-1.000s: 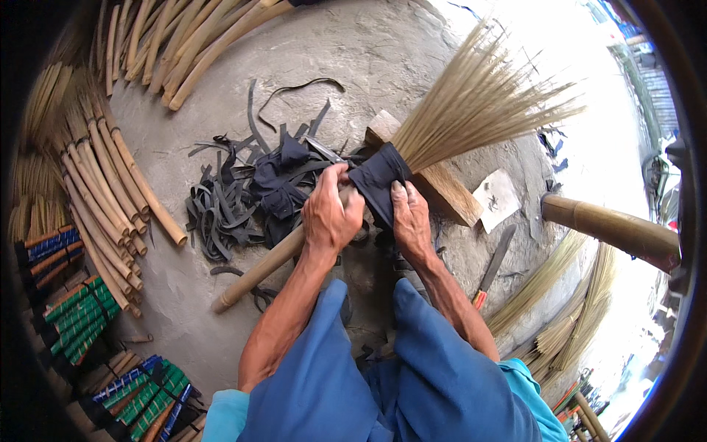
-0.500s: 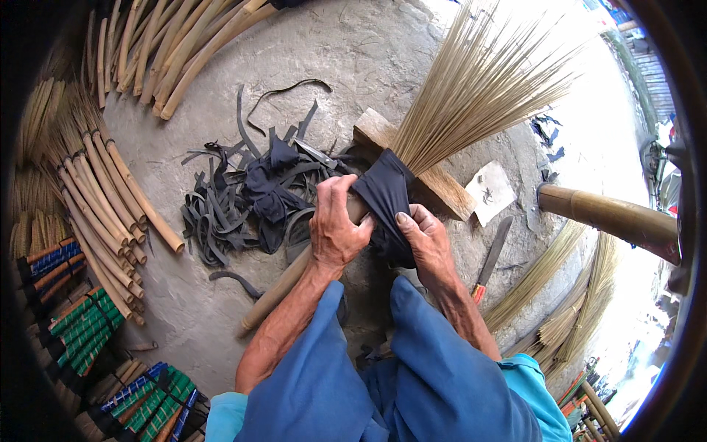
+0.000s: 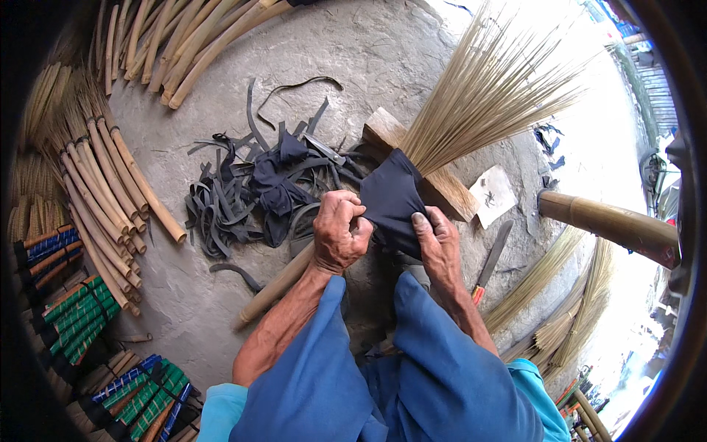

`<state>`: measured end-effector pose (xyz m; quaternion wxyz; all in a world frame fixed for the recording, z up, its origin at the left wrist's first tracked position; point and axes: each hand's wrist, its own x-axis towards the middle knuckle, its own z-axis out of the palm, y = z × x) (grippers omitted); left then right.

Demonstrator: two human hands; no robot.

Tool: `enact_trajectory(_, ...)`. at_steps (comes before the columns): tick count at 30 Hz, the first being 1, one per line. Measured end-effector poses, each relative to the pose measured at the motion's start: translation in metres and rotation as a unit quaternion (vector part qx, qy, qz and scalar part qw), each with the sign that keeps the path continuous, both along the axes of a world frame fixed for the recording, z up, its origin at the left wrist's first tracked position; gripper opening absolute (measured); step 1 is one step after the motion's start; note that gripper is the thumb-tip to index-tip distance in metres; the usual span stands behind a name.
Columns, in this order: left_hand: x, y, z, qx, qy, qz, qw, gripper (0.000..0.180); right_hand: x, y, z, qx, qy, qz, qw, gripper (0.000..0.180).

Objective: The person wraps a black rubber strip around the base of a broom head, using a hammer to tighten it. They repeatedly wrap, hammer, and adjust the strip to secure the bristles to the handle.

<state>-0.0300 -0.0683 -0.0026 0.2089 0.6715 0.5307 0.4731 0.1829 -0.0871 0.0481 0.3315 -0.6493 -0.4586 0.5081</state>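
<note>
A broom with long, pale, fanned-out bristles lies slantwise, its bamboo handle running down to the left beneath my left wrist. Black cloth is stretched over the base of the bristles. My left hand is closed, thumb and curled fingers pinching the cloth's left edge. On the opposite side, my right hand grips the lower right part of the cloth, thumb on top. A wooden block sits under the broom, partly hidden by it.
Left of my hands lies a tangled heap of black cloth strips with scissors on it. A knife with a red handle lies at right, near a bamboo post. Bamboo handles are stacked at far left. Loose bristle bundles lie at right.
My left fingers have closed on the cloth's left edge. The cloth is now spread flatter and wider between my hands, where before it hung in folds.
</note>
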Motion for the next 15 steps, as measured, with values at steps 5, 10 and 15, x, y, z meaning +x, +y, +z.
enact_trajectory(5,0.002,0.003,0.002,-0.011,0.017,-0.024,0.999,0.020,0.013,0.006,-0.030,0.080,-0.032,-0.010,0.996,0.029)
enact_trajectory(10,0.006,0.004,0.006,-0.093,0.029,-0.008,0.995,0.031,0.003,0.010,-0.063,-0.021,0.100,-0.084,0.991,0.032)
enact_trajectory(15,0.010,0.017,0.015,-0.192,0.109,0.049,0.974,0.045,-0.004,0.024,-0.073,0.003,0.094,-0.056,0.994,0.035)
